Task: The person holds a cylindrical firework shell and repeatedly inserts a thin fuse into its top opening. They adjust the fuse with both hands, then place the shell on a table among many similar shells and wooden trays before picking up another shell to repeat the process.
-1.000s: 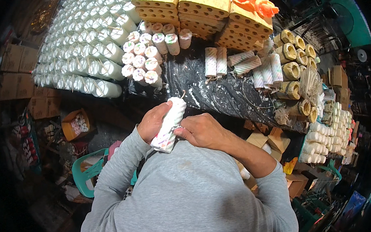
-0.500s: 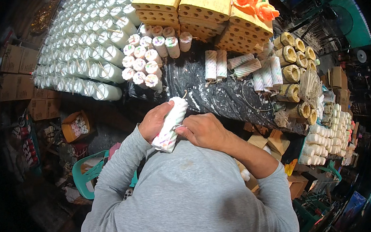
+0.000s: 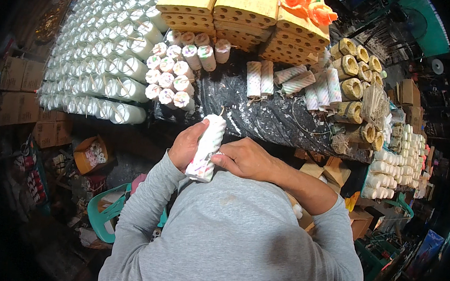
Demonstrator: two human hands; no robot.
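My left hand (image 3: pixel 185 143) is wrapped around a white pillar candle (image 3: pixel 212 139) with spiral grooves and a wick at its top. The candle leans slightly in front of my chest, its lower end flecked with pink and purple. My right hand (image 3: pixel 244 159) is closed against the candle's right side, thumb and fingers pinched; a small shiny bit shows at the fingertips, too small to name. On the black-covered table, several spiral candles (image 3: pixel 253 80) lie on their sides. To their left stands a cluster of white candles (image 3: pixel 166 80) with coloured, scalloped tops.
Rows of white candles (image 3: pixel 103 78) with sticks across them fill the table's left. Yellow blocks with holes (image 3: pixel 246 7) stand at the back, orange flowers (image 3: pixel 309 4) on top. Hollow yellowish tubes (image 3: pixel 351 88) are stacked at right. A green chair (image 3: pixel 104 213) stands at lower left.
Both hands and the candle stay almost in place in front of my chest. The table and its contents have shifted very slightly left in view.
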